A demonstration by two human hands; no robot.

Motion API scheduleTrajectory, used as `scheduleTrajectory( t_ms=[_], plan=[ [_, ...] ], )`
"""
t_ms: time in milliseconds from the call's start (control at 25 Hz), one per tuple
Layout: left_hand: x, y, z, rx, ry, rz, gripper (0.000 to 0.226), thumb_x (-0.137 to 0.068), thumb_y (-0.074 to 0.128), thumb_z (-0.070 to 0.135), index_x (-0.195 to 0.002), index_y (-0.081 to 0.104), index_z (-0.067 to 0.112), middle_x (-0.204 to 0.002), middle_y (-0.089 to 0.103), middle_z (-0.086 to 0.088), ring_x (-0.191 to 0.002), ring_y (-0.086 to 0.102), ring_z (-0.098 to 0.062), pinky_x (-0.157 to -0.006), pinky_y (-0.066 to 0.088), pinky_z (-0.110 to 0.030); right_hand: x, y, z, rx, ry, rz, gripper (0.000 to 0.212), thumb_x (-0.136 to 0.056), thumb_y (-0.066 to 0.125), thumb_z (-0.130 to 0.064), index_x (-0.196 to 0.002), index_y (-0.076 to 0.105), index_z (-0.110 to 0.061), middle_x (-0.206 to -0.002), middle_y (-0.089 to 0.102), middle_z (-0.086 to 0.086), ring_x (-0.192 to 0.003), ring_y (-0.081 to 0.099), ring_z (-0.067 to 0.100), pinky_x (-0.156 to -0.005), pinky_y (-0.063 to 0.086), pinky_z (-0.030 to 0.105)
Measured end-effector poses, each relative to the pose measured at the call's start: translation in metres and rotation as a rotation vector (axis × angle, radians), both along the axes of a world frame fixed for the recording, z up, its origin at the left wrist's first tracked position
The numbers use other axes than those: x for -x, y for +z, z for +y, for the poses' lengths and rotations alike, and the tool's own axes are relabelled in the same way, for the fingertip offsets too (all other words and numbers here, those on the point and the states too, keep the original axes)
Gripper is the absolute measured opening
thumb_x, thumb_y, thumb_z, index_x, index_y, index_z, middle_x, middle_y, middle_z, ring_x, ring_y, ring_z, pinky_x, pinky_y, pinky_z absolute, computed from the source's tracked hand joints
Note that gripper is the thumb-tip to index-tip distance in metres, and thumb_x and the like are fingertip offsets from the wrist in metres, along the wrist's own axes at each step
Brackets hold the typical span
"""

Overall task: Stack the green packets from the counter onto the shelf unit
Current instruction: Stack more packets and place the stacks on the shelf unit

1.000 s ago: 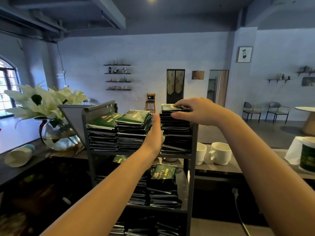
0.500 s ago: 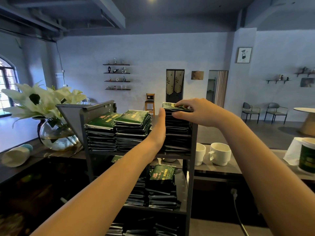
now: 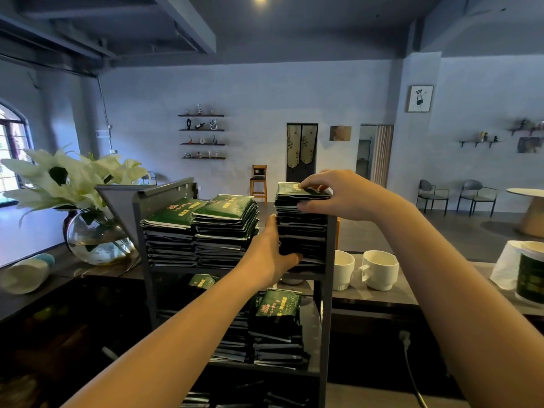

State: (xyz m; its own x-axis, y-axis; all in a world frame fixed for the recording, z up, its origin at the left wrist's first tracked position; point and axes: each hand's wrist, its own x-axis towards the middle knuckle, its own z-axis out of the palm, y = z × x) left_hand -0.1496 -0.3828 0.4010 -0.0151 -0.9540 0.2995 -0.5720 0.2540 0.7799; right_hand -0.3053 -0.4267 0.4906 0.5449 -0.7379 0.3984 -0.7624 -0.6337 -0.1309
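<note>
Green packets (image 3: pixel 301 231) stand in a tall pile at the right end of the shelf unit's (image 3: pixel 325 319) top tier, with two more piles to their left. The left hand (image 3: pixel 269 257) presses against the pile's left side, its thumb hooked round the lower front. The right hand (image 3: pixel 344 192) pinches the topmost packets, fingers (image 3: pixel 312 184) curled over them and thumb at the front edge. Two white mugs (image 3: pixel 379 269) sit on the worktop (image 3: pixel 382 298) beside the unit.
</note>
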Motion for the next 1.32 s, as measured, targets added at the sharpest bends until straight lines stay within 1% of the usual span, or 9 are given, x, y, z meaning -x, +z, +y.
scheduleTrajectory(
  t_ms=[240,440,680,760,840,960,1080,1160,1320],
  plan=[
    [0.002,-0.002,0.008,0.031,-0.016,-0.042,0.074,-0.090,0.061,0.012,-0.149,0.019,0.024,-0.126,0.053,0.003,-0.115,0.051,-0.012,-0.088,0.041,-0.021,-0.001,-0.003,0.000,0.024,-0.036,0.033,0.055,-0.087,0.052,-0.054,-0.134,0.050,-0.024,-0.129,0.048,0.002,-0.108,0.045,0.014,-0.096,0.043,0.037],
    [-0.006,0.019,0.025,0.044,0.029,-0.105,0.047,-0.096,0.051,0.021,-0.141,0.036,0.014,-0.133,0.052,-0.007,-0.104,0.052,-0.017,-0.083,0.039,-0.023,-0.004,-0.006,0.013,0.140,0.017,-0.001,0.053,-0.089,0.051,-0.051,-0.136,0.047,-0.027,-0.137,0.047,-0.001,-0.127,0.039,0.020,-0.101,0.035,0.038],
    [-0.050,0.034,0.081,0.183,0.100,-0.290,0.025,-0.095,0.052,0.025,-0.118,0.058,0.016,-0.093,0.060,0.009,-0.083,0.056,-0.003,-0.069,0.043,-0.012,-0.041,-0.010,0.058,0.305,0.210,-0.082,0.031,-0.094,0.052,-0.030,-0.121,0.059,-0.019,-0.123,0.057,-0.002,-0.111,0.052,0.013,-0.094,0.041,0.027],
    [-0.071,0.037,0.103,0.170,0.090,-0.334,0.019,-0.094,0.053,0.026,-0.110,0.060,0.019,-0.088,0.061,0.011,-0.082,0.059,-0.003,-0.073,0.047,-0.016,-0.061,-0.014,0.076,0.294,0.289,-0.106,0.027,-0.094,0.053,-0.027,-0.118,0.061,-0.018,-0.116,0.060,-0.003,-0.101,0.056,0.011,-0.088,0.047,0.028],
    [-0.087,0.037,0.115,0.158,0.117,-0.364,0.019,-0.093,0.055,0.027,-0.109,0.061,0.018,-0.089,0.063,0.010,-0.083,0.059,-0.005,-0.072,0.046,-0.017,-0.078,-0.020,0.085,0.308,0.308,-0.080,0.028,-0.094,0.053,-0.028,-0.120,0.060,-0.019,-0.118,0.060,-0.002,-0.105,0.055,0.014,-0.093,0.045,0.033],
    [-0.094,0.031,0.113,0.088,0.160,-0.436,0.028,-0.093,0.056,0.026,-0.118,0.058,0.013,-0.107,0.063,0.000,-0.092,0.057,-0.012,-0.077,0.044,-0.020,-0.098,-0.035,0.082,0.350,0.146,0.097,0.037,-0.094,0.051,-0.034,-0.131,0.051,-0.027,-0.137,0.049,-0.003,-0.129,0.037,0.019,-0.109,0.025,0.039],
    [-0.083,0.026,0.101,0.062,0.149,-0.450,0.032,-0.094,0.055,0.026,-0.122,0.055,0.012,-0.113,0.062,-0.004,-0.099,0.057,-0.017,-0.090,0.048,-0.031,-0.099,-0.036,0.068,0.381,0.036,0.164,0.043,-0.095,0.049,-0.032,-0.137,0.044,-0.028,-0.146,0.039,-0.004,-0.139,0.025,0.019,-0.115,0.012,0.039],
    [-0.077,0.030,0.098,0.098,0.137,-0.462,0.032,-0.094,0.054,0.026,-0.122,0.055,0.012,-0.108,0.061,-0.002,-0.096,0.056,-0.017,-0.090,0.048,-0.033,-0.090,-0.028,0.061,0.337,-0.065,0.270,0.049,-0.094,0.050,-0.034,-0.141,0.038,-0.029,-0.151,0.034,-0.002,-0.143,0.020,0.021,-0.117,0.008,0.043],
    [-0.064,0.035,0.089,0.119,0.105,-0.389,0.028,-0.094,0.053,0.023,-0.120,0.057,0.011,-0.103,0.059,-0.001,-0.097,0.057,-0.018,-0.088,0.048,-0.030,-0.073,-0.019,0.051,0.332,-0.182,0.424,0.059,-0.087,0.060,-0.043,-0.140,0.038,-0.033,-0.144,0.040,0.000,-0.136,0.029,0.025,-0.115,0.011,0.050]
  ],
)
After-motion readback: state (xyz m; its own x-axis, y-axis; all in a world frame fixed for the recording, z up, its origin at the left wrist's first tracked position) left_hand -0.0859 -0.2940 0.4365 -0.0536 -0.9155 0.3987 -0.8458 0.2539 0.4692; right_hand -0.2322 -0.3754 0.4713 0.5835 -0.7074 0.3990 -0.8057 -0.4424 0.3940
